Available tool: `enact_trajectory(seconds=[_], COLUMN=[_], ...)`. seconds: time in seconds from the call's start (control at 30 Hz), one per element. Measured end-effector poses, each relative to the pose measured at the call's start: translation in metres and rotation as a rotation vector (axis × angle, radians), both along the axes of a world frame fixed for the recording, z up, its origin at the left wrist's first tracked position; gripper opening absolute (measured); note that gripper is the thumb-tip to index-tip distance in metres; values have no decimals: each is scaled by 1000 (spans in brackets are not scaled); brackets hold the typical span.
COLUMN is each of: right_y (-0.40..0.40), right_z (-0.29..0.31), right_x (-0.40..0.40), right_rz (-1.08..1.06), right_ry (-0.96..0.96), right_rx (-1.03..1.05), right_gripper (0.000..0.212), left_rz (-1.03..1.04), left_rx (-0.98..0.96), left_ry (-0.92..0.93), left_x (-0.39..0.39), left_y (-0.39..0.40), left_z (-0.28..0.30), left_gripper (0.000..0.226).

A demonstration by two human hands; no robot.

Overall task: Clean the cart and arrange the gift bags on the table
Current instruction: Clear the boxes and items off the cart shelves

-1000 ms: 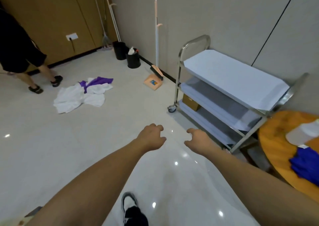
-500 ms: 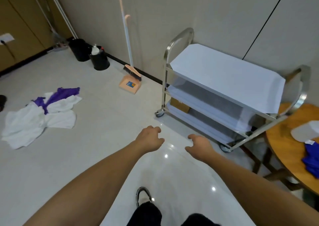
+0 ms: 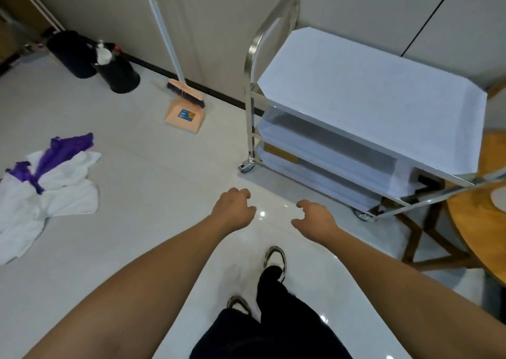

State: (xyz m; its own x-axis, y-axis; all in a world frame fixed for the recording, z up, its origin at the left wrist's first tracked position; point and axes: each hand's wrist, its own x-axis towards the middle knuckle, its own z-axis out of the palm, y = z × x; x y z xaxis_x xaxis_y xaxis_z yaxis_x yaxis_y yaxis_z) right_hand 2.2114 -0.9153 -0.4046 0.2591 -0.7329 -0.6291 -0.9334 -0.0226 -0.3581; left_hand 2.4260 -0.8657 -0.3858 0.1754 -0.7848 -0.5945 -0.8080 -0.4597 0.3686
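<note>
A three-shelf steel cart (image 3: pixel 367 104) with white shelf liners stands against the wall, its curved handle (image 3: pixel 269 27) toward me. A brown box (image 3: pixel 279 154) sits on its lowest shelf. The round wooden table (image 3: pixel 476 230) touches the cart's right end, with a pale object (image 3: pixel 498 198) at the frame edge. My left hand (image 3: pixel 232 208) and my right hand (image 3: pixel 315 216) hang over the floor in front of the cart, fingers loosely curled, holding nothing. No gift bags are visible.
White and purple cloths (image 3: pixel 46 183) lie heaped on the floor at left. A broom with a peach dustpan (image 3: pixel 184 113) leans on the wall. Two black bins (image 3: pixel 115 68) stand by the baseboard. My feet (image 3: pixel 273 260) are on the glossy tiles.
The view has swung right and down and closer to the cart; the other person and the cloth pile have slid left. Both hands stay loosely curled and hold nothing.
</note>
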Motion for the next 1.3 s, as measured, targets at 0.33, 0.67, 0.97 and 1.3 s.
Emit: enact_trajectory(seconds=[0.33, 0.67, 0.97, 1.3], right_y=[-103, -204, -290, -249], right_z=[-157, -362, -439, -472], right_x=[51, 76, 105, 110], right_rz=[-108, -40, -183, -157], right_ry=[-59, 60, 229, 147], right_rx=[-9, -230, -563, -667], right_gripper=[58, 59, 59, 26], left_rz=[33, 27, 112, 357], left_rx=[-20, -144, -332, -272], left_ry=[54, 109, 180, 412], left_x=[15, 39, 59, 69], left_y=[-120, -191, -237, -247], left_z=[-157, -375, -478, -463], left_gripper=[46, 42, 38, 36])
